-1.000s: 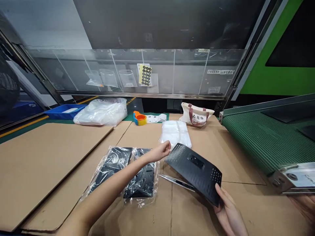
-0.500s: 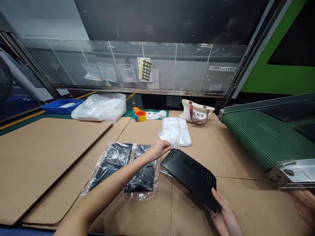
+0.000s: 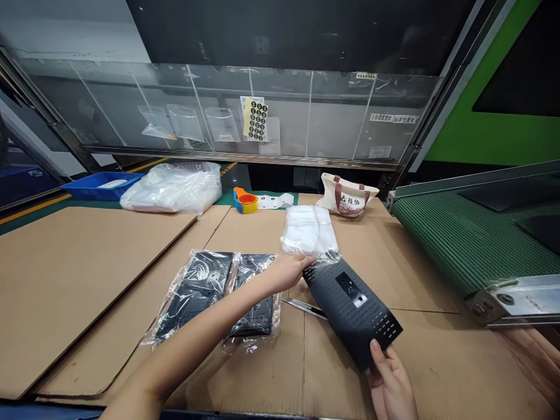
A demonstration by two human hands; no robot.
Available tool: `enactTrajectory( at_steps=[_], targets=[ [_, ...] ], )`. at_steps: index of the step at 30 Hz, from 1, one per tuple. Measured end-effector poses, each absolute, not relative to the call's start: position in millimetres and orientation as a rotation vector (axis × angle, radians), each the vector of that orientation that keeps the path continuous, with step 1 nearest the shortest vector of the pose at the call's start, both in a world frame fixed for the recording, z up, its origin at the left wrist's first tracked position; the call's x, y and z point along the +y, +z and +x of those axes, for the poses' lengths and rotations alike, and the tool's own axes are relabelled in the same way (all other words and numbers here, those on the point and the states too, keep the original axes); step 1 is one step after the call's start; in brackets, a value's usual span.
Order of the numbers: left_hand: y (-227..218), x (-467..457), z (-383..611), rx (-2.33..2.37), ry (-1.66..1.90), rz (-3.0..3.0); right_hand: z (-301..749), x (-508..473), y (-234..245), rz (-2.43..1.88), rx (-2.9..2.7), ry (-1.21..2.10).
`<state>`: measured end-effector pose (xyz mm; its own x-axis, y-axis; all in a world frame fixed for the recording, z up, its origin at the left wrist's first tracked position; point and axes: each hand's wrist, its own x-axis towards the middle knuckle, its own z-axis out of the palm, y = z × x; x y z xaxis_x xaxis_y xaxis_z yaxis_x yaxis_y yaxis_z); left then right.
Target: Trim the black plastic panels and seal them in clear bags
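A black perforated metal panel point(image 3: 350, 315) with a rectangular cutout is tilted above the cardboard. My right hand point(image 3: 391, 376) grips its near right end, thumb on top. At the far end, my left hand point(image 3: 291, 271) is closed on the edge of a clear plastic bag point(image 3: 328, 256), which lies over the panel's far corner. Behind it is a stack of clear bags point(image 3: 308, 227). Beneath my left forearm, two more black panels point(image 3: 199, 291) lie wrapped in clear plastic. A slim silver tool point(image 3: 306, 307) of unclear kind rests beside the held panel.
A green conveyor point(image 3: 459, 239) with dark panels stands at right; another person's hand point(image 3: 531, 356) shows below it. Toward the back are a tape dispenser point(image 3: 245, 202), a cloth bag point(image 3: 347, 195), a plastic bundle point(image 3: 175, 189) and a blue tray point(image 3: 100, 185). A cardboard sheet point(image 3: 87, 280) lies left.
The panel has turned its upper face toward me and shifted slightly right. Its far end has met the bag edge at my left hand. The silver tool is more exposed.
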<state>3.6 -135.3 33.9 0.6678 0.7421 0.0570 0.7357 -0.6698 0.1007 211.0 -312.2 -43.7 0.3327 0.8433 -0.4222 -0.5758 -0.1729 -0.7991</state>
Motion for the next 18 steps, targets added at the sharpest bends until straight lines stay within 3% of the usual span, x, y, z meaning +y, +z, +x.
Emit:
enactTrajectory(
  at_steps=[7, 18],
  targets=[
    [31.5, -149.0, 14.4, 1.228, 0.161, 2.803, 202.5, -316.6, -60.3, -1.127, -0.283, 1.310],
    [21.9, -156.1, 20.0, 1.170, 0.166, 2.885, 175.9, -315.7, -45.7, -1.110, -0.156, 1.320]
  ],
)
